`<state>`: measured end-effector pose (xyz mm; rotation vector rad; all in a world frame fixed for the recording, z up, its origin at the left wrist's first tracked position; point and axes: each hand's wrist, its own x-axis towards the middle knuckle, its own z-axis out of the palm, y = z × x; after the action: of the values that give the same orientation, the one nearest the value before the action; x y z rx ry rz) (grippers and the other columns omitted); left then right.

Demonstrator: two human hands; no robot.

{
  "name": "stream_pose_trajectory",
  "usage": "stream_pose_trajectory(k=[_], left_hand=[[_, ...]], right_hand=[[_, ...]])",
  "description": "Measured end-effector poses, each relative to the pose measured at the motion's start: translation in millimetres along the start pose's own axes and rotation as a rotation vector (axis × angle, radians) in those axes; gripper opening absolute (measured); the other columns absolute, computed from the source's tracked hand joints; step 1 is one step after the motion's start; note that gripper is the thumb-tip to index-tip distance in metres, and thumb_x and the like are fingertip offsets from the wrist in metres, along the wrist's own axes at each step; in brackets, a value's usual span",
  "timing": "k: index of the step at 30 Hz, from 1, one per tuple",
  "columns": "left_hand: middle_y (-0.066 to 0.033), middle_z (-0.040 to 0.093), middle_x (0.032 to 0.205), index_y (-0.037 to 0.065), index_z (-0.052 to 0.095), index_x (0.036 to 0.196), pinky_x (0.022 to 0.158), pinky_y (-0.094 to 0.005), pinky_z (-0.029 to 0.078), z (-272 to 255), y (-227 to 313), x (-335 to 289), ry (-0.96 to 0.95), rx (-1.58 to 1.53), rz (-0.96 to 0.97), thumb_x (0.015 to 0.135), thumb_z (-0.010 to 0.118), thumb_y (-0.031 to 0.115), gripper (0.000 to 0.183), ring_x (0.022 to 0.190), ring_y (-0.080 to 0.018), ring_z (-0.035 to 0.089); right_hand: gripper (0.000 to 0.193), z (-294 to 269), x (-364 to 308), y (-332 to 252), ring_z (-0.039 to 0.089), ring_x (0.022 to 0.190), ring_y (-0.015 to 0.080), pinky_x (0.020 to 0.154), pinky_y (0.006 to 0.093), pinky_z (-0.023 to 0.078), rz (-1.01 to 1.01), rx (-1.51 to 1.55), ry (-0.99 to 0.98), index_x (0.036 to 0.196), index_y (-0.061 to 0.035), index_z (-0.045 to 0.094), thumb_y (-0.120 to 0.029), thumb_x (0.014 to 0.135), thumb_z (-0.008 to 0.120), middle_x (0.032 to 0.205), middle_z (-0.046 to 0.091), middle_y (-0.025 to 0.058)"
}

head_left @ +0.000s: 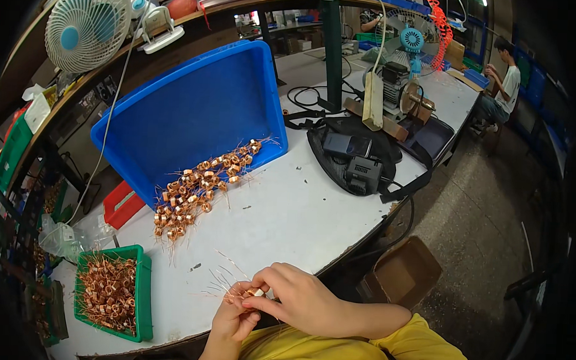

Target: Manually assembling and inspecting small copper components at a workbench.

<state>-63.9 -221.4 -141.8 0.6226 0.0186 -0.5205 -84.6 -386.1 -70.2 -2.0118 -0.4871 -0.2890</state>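
Close to my body, over the table's near edge, both hands meet at a small copper wire coil (257, 292) with a white band. My left hand (232, 316) has its fingers closed around the coil's lower left side. From above and the right, my right hand (296, 296) pinches it with thumb and fingers. Several thin wire ends fan out from between the fingers toward the upper left. My fingers cover part of the coil. Beyond the hands, a pile of similar copper coils (199, 188) spills from the tipped blue bin (195, 100) onto the white tabletop (286, 221).
A green tray (145, 302) full of coils stands at the left, near a red bin (123, 206) and clear plastic bags (67, 239). A black bag (349, 153), cables and a motor (394, 79) occupy the far right. A cardboard box (406, 271) sits on the floor. Another person (503, 92) sits farther off.
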Motion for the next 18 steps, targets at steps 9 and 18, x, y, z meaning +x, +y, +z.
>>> stream_pose_trajectory(k=[9,18], left_hand=[[-0.0155,0.054,0.096,0.005,0.049,0.097,0.041,-0.0151,0.040,-10,-1,-1,-0.073,-0.191,-0.040,0.076,0.061,0.000,0.025,0.066,-0.0164,0.051],[-0.0148,0.054,0.093,0.009,0.046,0.100,0.041,-0.0168,0.039,-5,-8,7,-0.221,-0.296,-0.102,0.073,0.064,0.004,0.032,0.066,-0.0191,0.051]], right_hand=[[0.018,-9,1,11,0.048,0.074,0.0149,0.065,0.0232,0.040,-0.051,-0.090,0.021,0.090,-0.0026,0.054,-0.014,0.078,0.063,0.085,0.052,0.0063],[0.069,15,-11,65,0.049,0.091,0.0155,0.075,0.0234,0.038,0.138,0.790,-0.104,0.125,-0.0053,0.035,0.005,0.065,0.067,0.114,0.051,0.0122]])
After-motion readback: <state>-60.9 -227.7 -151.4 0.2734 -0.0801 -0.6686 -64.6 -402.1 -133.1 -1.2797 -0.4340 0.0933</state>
